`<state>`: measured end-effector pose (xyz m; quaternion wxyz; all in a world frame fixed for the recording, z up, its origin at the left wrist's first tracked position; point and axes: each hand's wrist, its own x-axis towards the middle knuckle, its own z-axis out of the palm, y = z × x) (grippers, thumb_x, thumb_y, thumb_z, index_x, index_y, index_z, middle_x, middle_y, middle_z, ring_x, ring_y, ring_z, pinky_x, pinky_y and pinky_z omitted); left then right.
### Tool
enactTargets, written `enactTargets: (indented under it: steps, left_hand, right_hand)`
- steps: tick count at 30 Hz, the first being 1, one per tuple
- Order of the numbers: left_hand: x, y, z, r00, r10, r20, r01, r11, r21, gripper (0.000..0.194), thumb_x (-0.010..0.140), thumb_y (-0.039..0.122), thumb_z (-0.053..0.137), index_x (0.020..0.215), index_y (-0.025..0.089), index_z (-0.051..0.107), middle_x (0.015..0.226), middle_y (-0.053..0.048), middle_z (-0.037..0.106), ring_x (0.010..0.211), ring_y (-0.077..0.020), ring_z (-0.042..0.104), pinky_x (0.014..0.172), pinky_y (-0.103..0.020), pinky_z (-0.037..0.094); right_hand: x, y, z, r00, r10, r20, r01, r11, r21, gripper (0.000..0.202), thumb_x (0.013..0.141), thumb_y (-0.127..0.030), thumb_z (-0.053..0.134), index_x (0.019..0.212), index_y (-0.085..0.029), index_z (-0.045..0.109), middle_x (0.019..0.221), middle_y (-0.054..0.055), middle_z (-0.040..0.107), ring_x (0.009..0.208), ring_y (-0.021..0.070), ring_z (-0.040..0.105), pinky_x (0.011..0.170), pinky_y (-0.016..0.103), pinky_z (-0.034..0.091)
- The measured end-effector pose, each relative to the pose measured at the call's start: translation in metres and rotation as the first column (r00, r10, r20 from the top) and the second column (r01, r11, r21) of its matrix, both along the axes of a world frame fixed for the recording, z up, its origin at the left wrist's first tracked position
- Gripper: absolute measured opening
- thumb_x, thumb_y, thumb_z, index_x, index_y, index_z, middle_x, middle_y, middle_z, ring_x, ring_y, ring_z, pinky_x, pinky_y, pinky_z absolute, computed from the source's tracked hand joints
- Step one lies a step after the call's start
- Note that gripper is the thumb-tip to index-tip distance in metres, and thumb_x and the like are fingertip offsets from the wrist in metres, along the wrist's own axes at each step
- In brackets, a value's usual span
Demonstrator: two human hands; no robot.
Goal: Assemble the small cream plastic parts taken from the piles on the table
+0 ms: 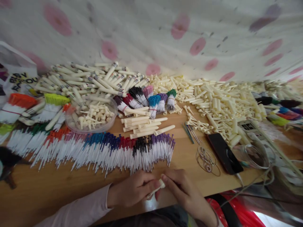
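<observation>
Close to the table's front edge, my left hand [134, 188] is closed around a small cream plastic pen part [155, 190]. Thumb and fingers of my right hand [184, 190] pinch the same part at its upper end. Much of it is hidden by my fingers, so its full shape cannot be made out. Just beyond my hands lies a long row of white pen refills [118, 157] with coloured tops, sorted by colour. Cream pen barrels [144, 126] with slots lie stacked behind that row.
A clear plastic bowl [113, 118] holds small cream pen parts. Finished-looking pens [82, 77] and loose cream barrels [220, 94] are heaped along the curtain. Bundled refills [153, 104] stand between. Rubber bands [205, 159], a phone [224, 154] and a power strip [272, 151] lie right.
</observation>
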<state>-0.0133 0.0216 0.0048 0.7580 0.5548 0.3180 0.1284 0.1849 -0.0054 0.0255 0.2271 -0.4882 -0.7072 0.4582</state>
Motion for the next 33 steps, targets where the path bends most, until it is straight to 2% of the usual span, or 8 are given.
enactTargets:
  steps: [6, 9, 13, 17, 23, 28, 30, 33]
  left_hand:
    - [0.003, -0.001, -0.02, 0.973, 0.172, 0.154, -0.148, 0.977, -0.155, 0.071, 0.073, 0.088, 0.037, 0.043, 0.024, 0.038, 0.04, 0.004, 0.036, 0.036, -0.0089, 0.031, 0.041, -0.026, 0.024]
    - [0.004, -0.004, -0.024, 0.964, 0.138, 0.226, -0.089, 0.973, -0.213, 0.073, 0.066, 0.092, 0.04, 0.038, 0.024, 0.035, 0.036, 0.004, 0.033, 0.032, -0.0082, 0.029, 0.036, -0.026, 0.019]
    - [0.007, -0.008, -0.024, 0.968, 0.098, 0.233, -0.036, 0.966, -0.257, 0.076, 0.059, 0.097, 0.035, 0.035, 0.025, 0.031, 0.032, 0.006, 0.025, 0.03, -0.0077, 0.027, 0.034, -0.027, 0.013]
    - [0.009, -0.008, -0.025, 0.977, 0.109, 0.183, -0.052, 0.955, -0.291, 0.079, 0.057, 0.099, 0.013, 0.034, 0.025, 0.029, 0.03, 0.007, 0.021, 0.028, -0.0072, 0.025, 0.035, -0.029, 0.013]
    - [0.01, -0.006, -0.035, 0.938, 0.108, 0.33, -0.029, 0.971, -0.236, 0.075, 0.069, 0.087, 0.047, 0.034, 0.023, 0.031, 0.03, 0.006, 0.029, 0.029, -0.0074, 0.026, 0.039, -0.029, 0.014]
    - [0.013, -0.008, -0.045, 0.914, 0.12, 0.387, -0.004, 0.958, -0.286, 0.081, 0.069, 0.092, 0.033, 0.026, 0.024, 0.029, 0.026, 0.003, 0.026, 0.027, -0.0073, 0.024, 0.037, -0.03, 0.013]
    - [0.013, -0.009, -0.045, 0.912, 0.132, 0.387, 0.031, 0.922, -0.387, 0.081, 0.075, 0.089, 0.029, 0.026, 0.024, 0.026, 0.025, 0.002, 0.024, 0.025, -0.0066, 0.02, 0.035, -0.031, 0.007]
    - [0.012, -0.007, -0.041, 0.915, 0.112, 0.387, 0.11, 0.854, -0.508, 0.073, 0.076, 0.078, 0.044, 0.03, 0.025, 0.028, 0.028, 0.003, 0.027, 0.025, -0.0063, 0.018, 0.035, -0.032, 0.001]
  right_hand:
    - [0.032, 0.043, 0.05, 0.993, -0.117, 0.017, 0.11, 0.964, 0.242, 0.041, 0.101, -0.044, 0.042, 0.065, -0.023, 0.045, 0.058, -0.001, 0.047, 0.053, 0.0154, 0.046, 0.05, 0.028, 0.034]
    - [-0.003, 0.079, 0.078, 0.998, -0.01, 0.068, -0.013, 0.942, 0.334, 0.036, 0.1, -0.038, 0.046, 0.068, -0.022, 0.048, 0.059, -0.003, 0.047, 0.053, 0.0132, 0.044, 0.052, 0.026, 0.033]
    - [-0.078, 0.131, 0.1, 0.979, 0.152, 0.133, -0.199, 0.844, 0.498, 0.031, 0.1, -0.031, 0.048, 0.071, -0.02, 0.05, 0.063, -0.003, 0.05, 0.058, 0.011, 0.046, 0.057, 0.024, 0.033]
    - [-0.102, 0.16, 0.106, 0.978, 0.059, 0.201, -0.172, 0.771, 0.613, 0.032, 0.1, -0.033, 0.049, 0.072, -0.019, 0.051, 0.061, -0.004, 0.049, 0.056, 0.0101, 0.045, 0.056, 0.024, 0.029]
    - [-0.006, 0.158, 0.103, 0.942, -0.164, 0.292, -0.044, 0.804, 0.594, 0.035, 0.096, -0.038, 0.046, 0.065, -0.021, 0.05, 0.055, -0.004, 0.045, 0.051, 0.0116, 0.043, 0.053, 0.026, 0.03]
    - [0.102, 0.154, 0.086, 0.785, -0.552, 0.28, 0.326, 0.754, 0.571, 0.037, 0.087, -0.05, 0.05, 0.072, -0.019, 0.062, 0.052, -0.001, 0.052, 0.051, 0.0158, 0.048, 0.051, 0.028, 0.034]
    - [0.129, 0.153, 0.075, 0.738, -0.594, 0.322, 0.394, 0.766, 0.508, 0.035, 0.084, -0.049, 0.052, 0.076, -0.018, 0.065, 0.054, 0.001, 0.057, 0.051, 0.0171, 0.052, 0.052, 0.028, 0.036]
    - [0.143, 0.154, 0.055, 0.717, -0.53, 0.452, 0.343, 0.833, 0.433, 0.029, 0.084, -0.042, 0.054, 0.079, -0.017, 0.067, 0.059, 0.003, 0.062, 0.055, 0.0183, 0.056, 0.054, 0.028, 0.037]
